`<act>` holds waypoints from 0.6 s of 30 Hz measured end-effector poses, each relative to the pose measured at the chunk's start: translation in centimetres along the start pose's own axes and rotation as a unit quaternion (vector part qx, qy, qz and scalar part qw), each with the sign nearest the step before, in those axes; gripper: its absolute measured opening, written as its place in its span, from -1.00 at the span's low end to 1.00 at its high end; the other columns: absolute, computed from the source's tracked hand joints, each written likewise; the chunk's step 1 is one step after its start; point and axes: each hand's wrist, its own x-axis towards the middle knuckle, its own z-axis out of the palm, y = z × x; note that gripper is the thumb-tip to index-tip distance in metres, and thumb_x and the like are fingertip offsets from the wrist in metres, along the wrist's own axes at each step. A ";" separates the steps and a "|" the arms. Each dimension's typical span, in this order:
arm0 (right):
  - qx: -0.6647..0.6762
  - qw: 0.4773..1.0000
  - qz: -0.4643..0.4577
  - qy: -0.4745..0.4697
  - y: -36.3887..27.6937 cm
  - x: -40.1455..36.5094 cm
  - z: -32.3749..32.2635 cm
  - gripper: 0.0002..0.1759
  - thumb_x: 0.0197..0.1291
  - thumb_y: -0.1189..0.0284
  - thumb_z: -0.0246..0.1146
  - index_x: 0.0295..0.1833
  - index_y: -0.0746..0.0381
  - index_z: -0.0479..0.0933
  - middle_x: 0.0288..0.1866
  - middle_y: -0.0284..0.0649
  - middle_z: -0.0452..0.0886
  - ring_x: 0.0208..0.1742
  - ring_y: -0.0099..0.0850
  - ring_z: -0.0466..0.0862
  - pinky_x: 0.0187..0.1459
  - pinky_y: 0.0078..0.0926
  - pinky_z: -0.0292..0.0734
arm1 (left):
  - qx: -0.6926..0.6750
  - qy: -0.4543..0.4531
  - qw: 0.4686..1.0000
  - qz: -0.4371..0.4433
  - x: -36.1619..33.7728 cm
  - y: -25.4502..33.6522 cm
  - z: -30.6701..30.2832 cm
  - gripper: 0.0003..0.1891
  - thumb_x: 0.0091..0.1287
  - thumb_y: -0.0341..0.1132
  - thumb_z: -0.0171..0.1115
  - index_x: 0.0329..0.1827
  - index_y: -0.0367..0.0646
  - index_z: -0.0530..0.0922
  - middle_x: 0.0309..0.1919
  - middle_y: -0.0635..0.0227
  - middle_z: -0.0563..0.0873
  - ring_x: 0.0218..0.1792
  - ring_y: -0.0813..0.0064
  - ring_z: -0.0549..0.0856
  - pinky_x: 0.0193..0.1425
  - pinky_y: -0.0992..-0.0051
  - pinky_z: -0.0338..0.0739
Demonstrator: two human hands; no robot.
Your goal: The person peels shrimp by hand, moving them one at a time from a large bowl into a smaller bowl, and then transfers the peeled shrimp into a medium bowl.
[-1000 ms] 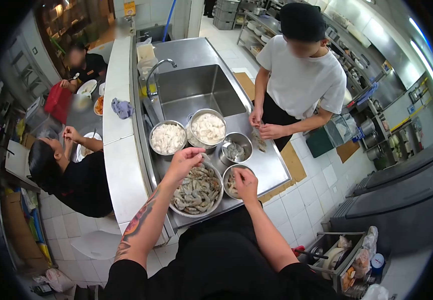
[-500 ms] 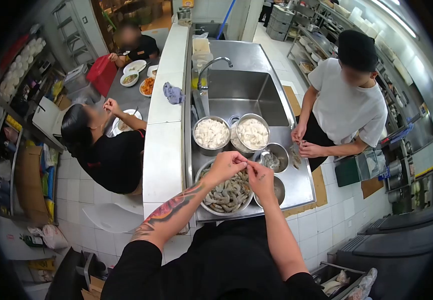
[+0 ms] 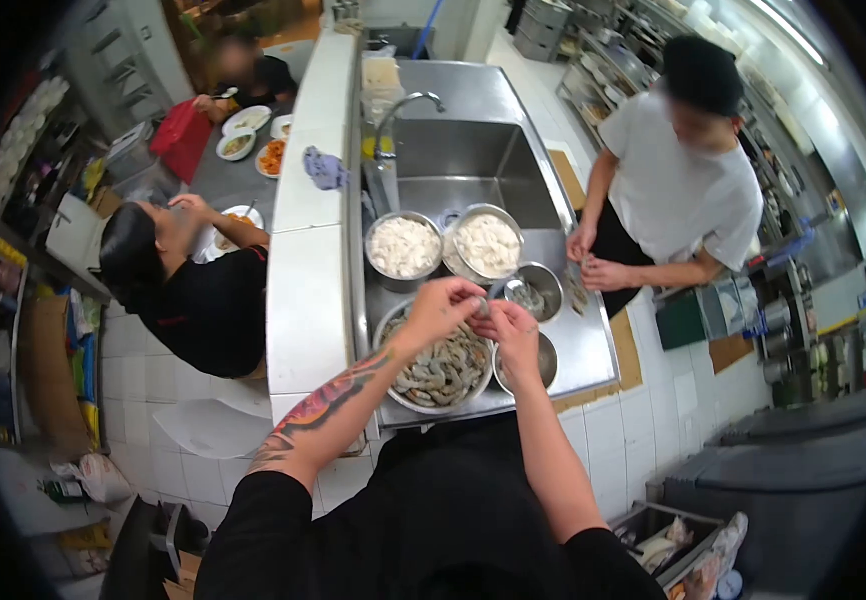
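My left hand (image 3: 443, 312) and my right hand (image 3: 513, 335) meet above the counter, both with fingers pinched on a small greyish shrimp (image 3: 483, 308). Fingers hide most of it. Below them stands a wide metal bowl holding a heap of unpeeled shrimp (image 3: 443, 372). To its right, a metal bowl (image 3: 550, 362) is partly covered by my right hand. Just beyond, a smaller metal bowl (image 3: 553, 290) contains some greyish shrimp or shells. Farther back, two metal containers are filled with whitish pieces (image 3: 404, 247) (image 3: 488, 246); the right one rests over another container.
Behind the containers is a metal sink (image 3: 473, 160) with a curved faucet (image 3: 413, 98). A tiled ledge (image 3: 308, 290) carrying a crumpled cloth (image 3: 325, 168) runs along the left. At right, a person in a white shirt (image 3: 678, 180) handles shrimp; two people sit at the left table.
The whole view has shifted slightly, with the counter higher and farther left. My fingers have shifted on the shrimp, which shows a little more between them. The seated person's hand is nearer the face.
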 end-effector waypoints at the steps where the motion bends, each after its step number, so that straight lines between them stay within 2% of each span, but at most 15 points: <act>1: 0.014 1.000 -0.003 -0.003 0.2 0.0 0.0 -0.76 0.55 0.40 0.17 0.06 0.39 0.57 -0.14 -0.06 0.76 -0.17 -0.32 0.81 -0.08 -0.41 0.79 | -0.035 0.003 0.999 0.000 0.4 -1.0 0.0 -0.80 0.41 -0.43 0.36 0.04 -0.28 0.73 -0.20 0.30 0.82 -0.18 0.61 0.75 -0.02 0.52 0.66; 3: 0.053 0.999 -0.002 -0.009 0.4 0.0 0.0 -0.80 0.54 0.39 0.22 0.05 0.33 0.55 -0.13 -0.05 0.76 -0.14 -0.27 0.82 -0.06 -0.37 0.78 | -0.109 0.004 0.994 -0.021 0.7 -2.1 -0.3 -0.77 0.45 -0.42 0.34 0.11 -0.29 0.69 -0.13 0.31 0.80 -0.12 0.59 0.75 0.03 0.53 0.65; 6: 0.073 0.997 -0.014 -0.016 0.0 -0.1 0.1 -0.77 0.55 0.41 0.18 0.09 0.38 0.53 -0.10 -0.03 0.75 -0.13 -0.28 0.81 -0.05 -0.39 0.79 | -0.180 0.000 0.979 -0.098 0.7 -0.5 -0.8 -0.76 0.49 -0.39 0.29 0.14 -0.30 0.66 -0.15 0.30 0.78 -0.14 0.58 0.74 0.00 0.54 0.65; 11: 0.042 0.999 -0.026 -0.007 -1.2 -1.1 -0.7 -0.79 0.55 0.45 0.17 0.09 0.39 0.54 -0.09 -0.04 0.75 -0.12 -0.31 0.81 -0.05 -0.38 0.79 | -0.203 -0.005 0.974 -0.102 0.7 -0.4 -0.8 -0.76 0.51 -0.39 0.26 0.15 -0.29 0.64 -0.15 0.33 0.77 -0.16 0.56 0.74 -0.01 0.54 0.65; 13: -0.086 0.991 -0.096 0.040 -1.3 -1.8 -2.2 -0.81 0.51 0.50 0.18 0.06 0.39 0.59 -0.05 -0.05 0.76 -0.12 -0.37 0.81 -0.05 -0.41 0.76 | -0.196 -0.004 0.975 -0.106 0.6 -0.3 -0.6 -0.77 0.51 -0.39 0.26 0.14 -0.29 0.64 -0.15 0.34 0.77 -0.16 0.57 0.74 -0.01 0.54 0.65; 14: -0.088 0.991 -0.093 0.041 -0.8 -2.0 -3.6 -0.81 0.51 0.50 0.18 0.06 0.39 0.59 -0.05 -0.05 0.76 -0.12 -0.37 0.81 -0.05 -0.41 0.76 | -0.188 -0.009 0.978 -0.088 0.6 -0.4 -0.6 -0.78 0.51 -0.40 0.26 0.13 -0.29 0.64 -0.15 0.35 0.77 -0.17 0.58 0.73 -0.01 0.54 0.65; 16: -0.282 0.938 -0.178 0.095 1.9 -2.1 -7.7 -0.81 0.46 0.55 0.20 0.07 0.37 0.64 -0.01 -0.06 0.77 -0.09 -0.43 0.81 -0.03 -0.45 0.73 | -0.183 -0.015 0.980 -0.073 0.6 -0.9 -0.4 -0.79 0.51 -0.40 0.26 0.12 -0.29 0.64 -0.16 0.36 0.76 -0.18 0.59 0.73 -0.02 0.55 0.64; 17: -0.284 0.938 -0.175 0.098 4.4 -2.3 -10.5 -0.81 0.46 0.55 0.20 0.07 0.37 0.64 -0.01 -0.06 0.77 -0.09 -0.43 0.81 -0.03 -0.45 0.73 | -0.143 -0.024 0.988 -0.060 0.6 -1.3 -0.3 -0.79 0.47 -0.41 0.29 0.09 -0.27 0.67 -0.19 0.37 0.77 -0.21 0.60 0.72 -0.06 0.55 0.64; 18: -0.485 0.837 -0.235 0.097 7.1 -2.3 -13.6 -0.79 0.44 0.57 0.21 0.10 0.35 0.65 0.00 -0.05 0.78 -0.07 -0.44 0.81 -0.02 -0.47 0.71 | -0.103 -0.033 0.993 -0.044 0.7 -1.7 -0.2 -0.80 0.43 -0.42 0.33 0.06 -0.26 0.70 -0.22 0.39 0.78 -0.24 0.62 0.71 -0.10 0.56 0.63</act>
